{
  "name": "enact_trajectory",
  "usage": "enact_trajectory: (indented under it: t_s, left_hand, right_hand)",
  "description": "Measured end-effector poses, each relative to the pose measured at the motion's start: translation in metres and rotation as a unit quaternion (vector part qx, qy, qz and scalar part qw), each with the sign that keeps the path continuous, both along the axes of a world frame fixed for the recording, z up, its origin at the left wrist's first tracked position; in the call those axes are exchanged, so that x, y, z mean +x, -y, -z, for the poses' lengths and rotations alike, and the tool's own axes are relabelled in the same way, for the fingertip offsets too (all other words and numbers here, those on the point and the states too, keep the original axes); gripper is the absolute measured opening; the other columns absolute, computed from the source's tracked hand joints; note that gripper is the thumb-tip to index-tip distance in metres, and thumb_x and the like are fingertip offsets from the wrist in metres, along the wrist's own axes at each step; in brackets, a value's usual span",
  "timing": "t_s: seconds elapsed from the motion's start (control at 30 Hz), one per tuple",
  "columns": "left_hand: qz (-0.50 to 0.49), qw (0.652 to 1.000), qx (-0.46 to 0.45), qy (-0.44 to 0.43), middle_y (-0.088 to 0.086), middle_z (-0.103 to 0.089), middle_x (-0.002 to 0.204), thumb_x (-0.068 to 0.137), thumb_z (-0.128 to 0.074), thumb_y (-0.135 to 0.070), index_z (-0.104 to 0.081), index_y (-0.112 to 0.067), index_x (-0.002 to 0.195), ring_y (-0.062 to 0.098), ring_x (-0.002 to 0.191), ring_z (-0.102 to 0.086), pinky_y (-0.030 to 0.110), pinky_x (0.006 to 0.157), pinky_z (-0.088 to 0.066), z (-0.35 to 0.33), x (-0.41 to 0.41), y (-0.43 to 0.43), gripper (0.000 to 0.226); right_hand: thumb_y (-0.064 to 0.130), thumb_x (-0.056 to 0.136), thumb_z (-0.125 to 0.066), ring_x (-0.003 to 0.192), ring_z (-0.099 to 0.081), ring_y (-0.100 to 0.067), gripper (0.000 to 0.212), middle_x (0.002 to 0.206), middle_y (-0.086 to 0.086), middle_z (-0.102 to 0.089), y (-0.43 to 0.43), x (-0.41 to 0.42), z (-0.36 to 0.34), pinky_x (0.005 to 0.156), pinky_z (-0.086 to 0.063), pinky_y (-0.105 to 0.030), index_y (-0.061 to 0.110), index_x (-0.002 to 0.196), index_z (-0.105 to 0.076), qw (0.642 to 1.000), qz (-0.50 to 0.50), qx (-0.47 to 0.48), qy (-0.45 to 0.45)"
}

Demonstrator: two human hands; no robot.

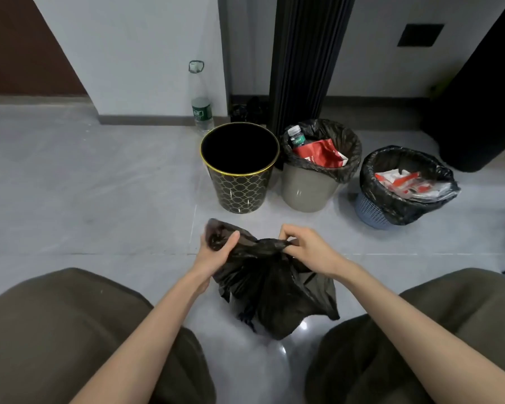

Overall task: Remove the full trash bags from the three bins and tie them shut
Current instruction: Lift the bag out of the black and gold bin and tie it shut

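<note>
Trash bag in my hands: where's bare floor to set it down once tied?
The widest bare floor lies left of the black-and-gold bin, running back to the wall. A narrower strip runs between the bag and the bins' fronts. Crowded: the grey bin and blue basket bin stand close together at right.

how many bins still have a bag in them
2: the grey middle bin and the blue mesh bin on the right. The black-and-gold left bin shows none.

Softly and evenly lit, with small glare spots on the glossy floor (303,325), faint shadows, motion blur on the black bag (271,287) at the left hand (210,258), and wide-angle bending toward the edges.
</note>
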State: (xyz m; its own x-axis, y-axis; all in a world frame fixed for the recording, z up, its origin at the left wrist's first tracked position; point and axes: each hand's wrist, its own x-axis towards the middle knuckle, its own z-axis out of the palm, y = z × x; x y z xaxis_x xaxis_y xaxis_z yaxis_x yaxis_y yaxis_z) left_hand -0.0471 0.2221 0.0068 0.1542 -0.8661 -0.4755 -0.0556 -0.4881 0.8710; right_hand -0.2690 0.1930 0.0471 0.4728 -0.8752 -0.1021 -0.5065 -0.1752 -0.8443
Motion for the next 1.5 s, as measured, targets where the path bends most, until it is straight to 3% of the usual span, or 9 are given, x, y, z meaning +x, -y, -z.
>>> enact_trajectory:
  t_s: [0.1,0.3,0.47,0.77,0.9,1.03,1.17,1.33,1.5]
  left_hand:
    - [-0.022,0.997,-0.017,0.068,0.005,-0.052,0.137,0.091,-0.048,-0.052,-0.049,-0.014,0.133,0.018,0.128,-0.048,0.040,0.111,-0.034,-0.002,0.001,0.002,0.057]
    - [-0.092,0.981,-0.054,-0.162,0.006,-0.074,0.086,0.101,-0.032,-0.037,-0.064,-0.001,0.091,0.018,0.086,-0.070,0.023,0.078,-0.054,-0.021,-0.004,0.002,0.049]
    - [-0.201,0.931,-0.042,-0.302,-0.007,-0.034,0.040,0.102,-0.029,-0.036,-0.040,-0.014,0.069,0.010,0.044,-0.043,0.027,0.072,-0.045,-0.029,0.003,0.010,0.041]
    - [-0.221,0.890,0.007,-0.399,-0.008,-0.027,0.038,0.104,-0.027,-0.028,-0.037,-0.017,0.067,0.006,0.032,-0.029,0.025,0.074,-0.041,-0.036,0.007,0.010,0.040]
    - [-0.234,0.860,0.041,-0.451,-0.006,-0.027,0.038,0.103,-0.027,-0.025,-0.036,-0.017,0.066,0.008,0.031,-0.031,0.023,0.074,-0.038,-0.039,0.004,0.009,0.039]
    - [-0.263,0.838,0.064,-0.473,-0.005,-0.026,0.036,0.102,-0.029,-0.022,-0.035,-0.018,0.063,0.009,0.029,-0.030,0.026,0.088,-0.038,-0.040,0.006,0.012,0.039]
    - [-0.282,0.854,0.035,-0.436,-0.006,-0.027,0.036,0.102,-0.027,-0.021,-0.033,-0.019,0.064,0.008,0.034,-0.030,0.023,0.075,-0.039,-0.034,0.020,0.020,0.039]
    - [-0.240,0.927,-0.006,-0.288,-0.003,-0.057,0.072,0.100,-0.036,-0.040,-0.049,-0.018,0.077,0.013,0.076,-0.052,0.029,0.084,-0.039,-0.020,0.037,0.014,0.033]
    - [0.067,0.992,0.061,-0.085,-0.014,-0.050,0.127,0.074,-0.067,-0.056,-0.053,-0.025,0.121,0.004,0.125,-0.035,0.031,0.110,-0.017,-0.003,0.031,-0.015,0.058]
  right_hand:
    - [0.002,0.086,-0.063,0.064,-0.047,-0.011,0.030,0.067,0.002,-0.052,0.001,0.003,0.002,0.060,-0.038,-0.022,0.016,0.067,-0.045,1.000,0.021,-0.001,-0.001]
    - [0.017,0.087,-0.065,0.069,-0.046,-0.018,0.027,0.067,0.004,-0.049,0.007,0.006,0.009,0.062,-0.031,-0.029,0.020,0.072,-0.042,0.982,-0.016,-0.039,-0.184]
    - [0.016,0.087,-0.063,0.092,-0.060,-0.025,0.009,0.090,-0.005,-0.064,0.003,0.017,0.018,0.071,-0.037,-0.027,0.016,0.092,-0.056,0.977,0.007,-0.017,-0.211]
    - [0.061,0.068,-0.073,0.141,-0.008,-0.028,0.107,0.157,0.002,-0.017,-0.031,0.076,0.031,0.118,-0.011,-0.042,0.031,0.152,-0.015,0.976,-0.025,0.049,-0.209]
    - [0.065,0.070,-0.068,0.145,0.003,-0.031,0.098,0.159,0.005,-0.009,-0.035,0.099,0.053,0.116,0.002,-0.056,0.049,0.147,-0.010,0.981,-0.010,0.058,-0.187]
    - [0.056,0.087,-0.053,0.144,-0.015,-0.023,0.043,0.145,0.008,-0.042,-0.028,0.106,0.068,0.113,0.007,-0.061,0.039,0.126,-0.052,0.983,0.014,0.074,-0.167]
    - [0.037,0.098,-0.041,0.103,-0.056,-0.017,0.024,0.088,0.006,-0.064,-0.025,0.098,0.075,0.113,-0.002,-0.061,0.028,0.079,-0.054,0.985,0.000,0.040,-0.167]
    - [0.028,0.099,-0.037,0.112,-0.052,-0.020,0.020,0.099,-0.001,-0.066,-0.020,0.093,0.098,0.115,-0.008,-0.054,0.021,0.098,-0.056,0.976,-0.034,0.032,-0.211]
    - [0.026,0.099,-0.036,0.116,-0.052,-0.022,0.026,0.106,0.000,-0.068,-0.012,0.093,0.097,0.109,-0.016,-0.046,0.024,0.105,-0.062,0.979,-0.020,0.041,-0.196]
